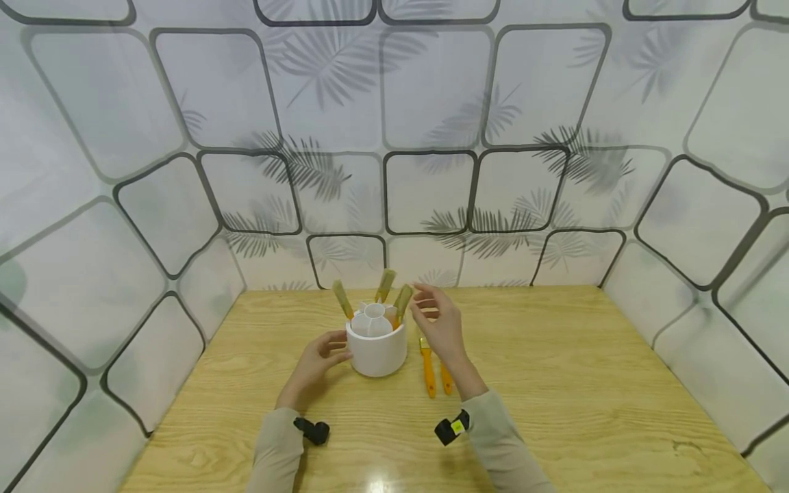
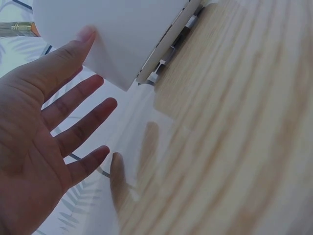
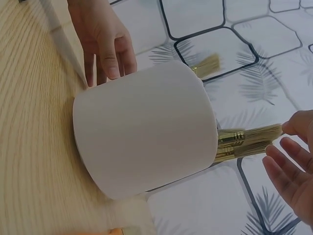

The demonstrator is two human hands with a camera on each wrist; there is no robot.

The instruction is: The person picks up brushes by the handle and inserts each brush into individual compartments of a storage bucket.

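Note:
A white round organizer [image 1: 378, 357] with inner compartments stands on the table. Three paintbrushes stand in it bristles up: one at the left [image 1: 342, 298], one at the back [image 1: 385, 285] and one at the right [image 1: 403, 301]. My left hand [image 1: 316, 364] is at the organizer's left side. In the left wrist view its thumb [image 2: 87, 35] rests on the white wall and the other fingers are spread. Beside the right brush is my right hand [image 1: 442, 327], fingers loosely bent. The right wrist view shows its fingertips right at the bristles [image 3: 264, 133].
Two more paintbrushes with orange handles lie on the wooden table [image 1: 555, 383], one [image 1: 428, 370] right of the organizer and another [image 1: 446, 380] partly behind my right wrist. A patterned cloth wall [image 1: 425, 195] encloses the table's back and sides.

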